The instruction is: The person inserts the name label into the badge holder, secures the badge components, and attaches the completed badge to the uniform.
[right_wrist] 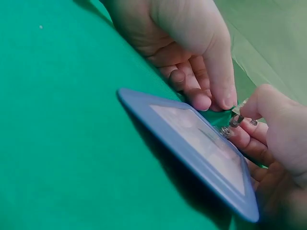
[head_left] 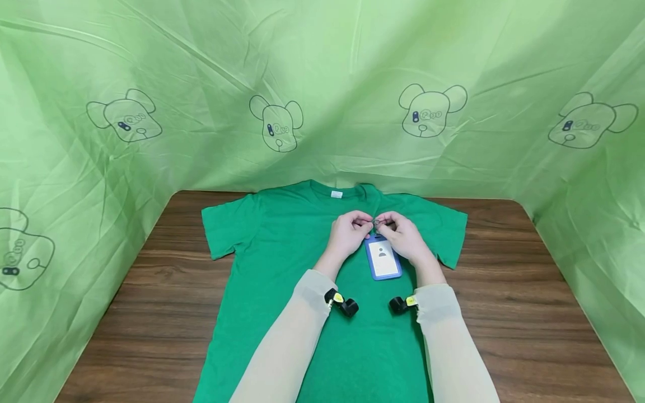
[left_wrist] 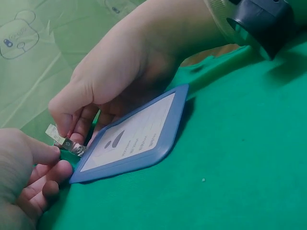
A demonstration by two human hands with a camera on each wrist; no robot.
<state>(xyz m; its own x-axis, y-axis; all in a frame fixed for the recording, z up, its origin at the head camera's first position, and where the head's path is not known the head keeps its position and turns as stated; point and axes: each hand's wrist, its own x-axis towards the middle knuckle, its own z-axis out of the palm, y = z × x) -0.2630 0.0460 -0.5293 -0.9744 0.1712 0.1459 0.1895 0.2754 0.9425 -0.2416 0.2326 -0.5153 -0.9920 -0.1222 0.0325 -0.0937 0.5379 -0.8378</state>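
Note:
A green T-shirt [head_left: 297, 268] lies spread out with its collar away from me. On its chest is a blue badge holder [head_left: 384, 258] with a white card bearing a small figure. My left hand [head_left: 347, 235] pinches a fold of the shirt fabric [right_wrist: 217, 116] between thumb and finger. Opposite it, my right hand [head_left: 403, 235] grips the metal clip [right_wrist: 236, 120] at the top of the holder by its lever. Clip and pinched fabric meet between my fingertips. The holder hangs tilted from the clip, one end raised off the shirt in the right wrist view.
The shirt lies on a dark wooden table [head_left: 509, 291]. Light green cloth [head_left: 342, 67] printed with bear heads rises behind and at both sides. A black wrist camera [head_left: 347, 307] sits on the left cuff, another camera [head_left: 399, 305] on the right one.

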